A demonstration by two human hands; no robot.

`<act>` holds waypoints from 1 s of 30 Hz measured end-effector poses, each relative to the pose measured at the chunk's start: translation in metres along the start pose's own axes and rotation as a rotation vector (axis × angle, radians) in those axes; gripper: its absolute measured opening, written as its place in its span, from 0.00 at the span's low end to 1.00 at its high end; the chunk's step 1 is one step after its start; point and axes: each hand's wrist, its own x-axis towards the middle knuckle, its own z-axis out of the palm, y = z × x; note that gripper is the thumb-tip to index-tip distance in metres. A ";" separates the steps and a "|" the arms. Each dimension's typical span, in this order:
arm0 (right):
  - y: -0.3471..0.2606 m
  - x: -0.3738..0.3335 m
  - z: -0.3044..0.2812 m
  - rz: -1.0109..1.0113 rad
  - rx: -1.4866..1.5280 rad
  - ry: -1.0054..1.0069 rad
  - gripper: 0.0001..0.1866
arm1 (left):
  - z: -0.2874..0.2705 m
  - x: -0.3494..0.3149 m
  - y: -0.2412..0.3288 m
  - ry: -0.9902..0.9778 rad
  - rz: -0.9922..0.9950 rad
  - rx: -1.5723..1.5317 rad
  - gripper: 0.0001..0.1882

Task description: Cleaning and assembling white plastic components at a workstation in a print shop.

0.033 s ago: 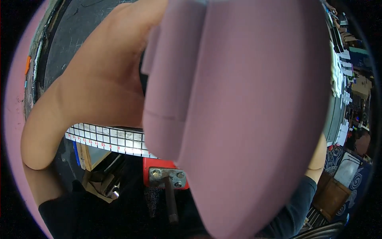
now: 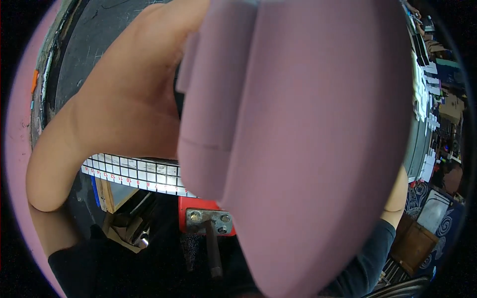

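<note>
My left arm bends at the elbow on the left and reaches up and across the dark work surface. Its far end runs behind a large, smooth mauve-pink object and to the top edge, so my left hand does not show. The pink object looms very close, with a stepped ridge down its left side; its kind I cannot make out. Only a strip of my right arm and its dark sleeve appear past its right edge. My right hand is hidden, as is whatever either hand holds.
Below my left forearm runs a white, black-gridded ruler strip. Under it are a red block with a bolted metal plate and a downward metal bar. A wood-edged frame stands left. Cluttered shelves and a brown box lie right.
</note>
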 end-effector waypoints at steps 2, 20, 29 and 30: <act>-0.001 -0.003 -0.003 0.076 -0.024 -0.060 0.11 | 0.000 0.001 -0.003 -0.024 0.038 -0.059 0.27; -0.004 0.000 -0.004 0.134 -0.036 -0.080 0.11 | -0.004 0.003 -0.006 -0.020 0.035 0.025 0.27; -0.002 0.000 -0.003 0.142 -0.013 -0.055 0.10 | -0.011 0.007 -0.012 -0.046 0.037 0.066 0.28; -0.002 0.000 -0.002 0.141 -0.008 -0.057 0.11 | -0.013 0.008 -0.012 -0.051 0.037 0.066 0.27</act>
